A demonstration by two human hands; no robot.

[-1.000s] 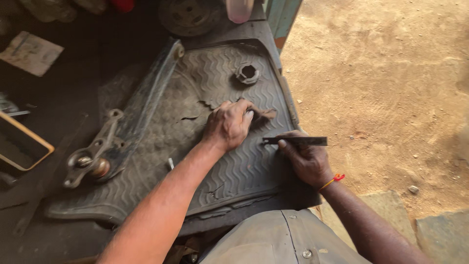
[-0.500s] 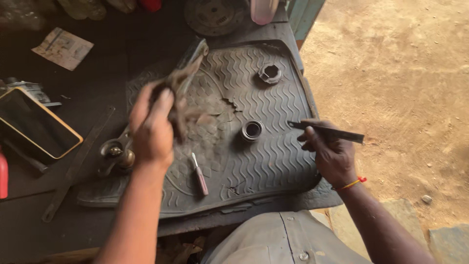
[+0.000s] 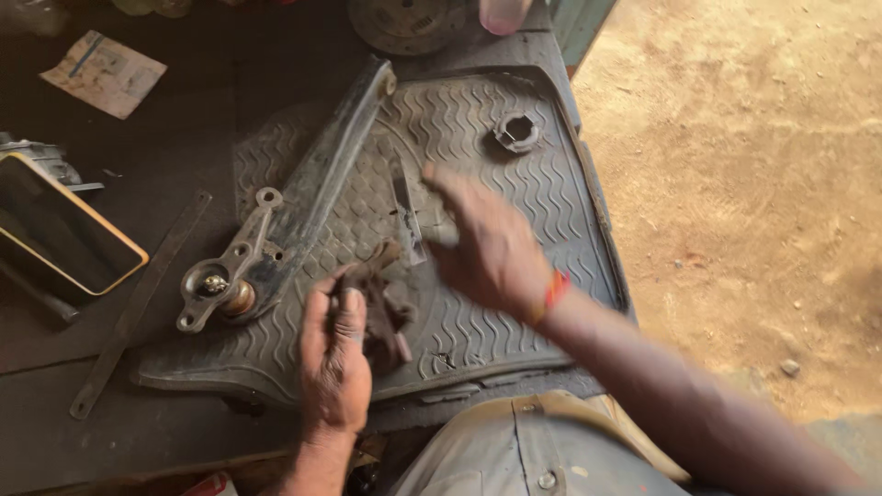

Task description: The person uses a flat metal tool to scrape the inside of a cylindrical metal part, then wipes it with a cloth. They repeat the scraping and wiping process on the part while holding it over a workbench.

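the left hand (image 3: 333, 363) lies on the mat (image 3: 514, 220), fingers pressed on a brown rag (image 3: 386, 308) near the mat's front edge. the right hand (image 3: 487, 243) is blurred above the mat's middle, fingers closed around a flat file (image 3: 404, 216).

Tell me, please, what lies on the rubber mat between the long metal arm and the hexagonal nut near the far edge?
In the head view, only bare wavy ribbing of the rubber mat lies between the metal arm and the hexagonal nut.
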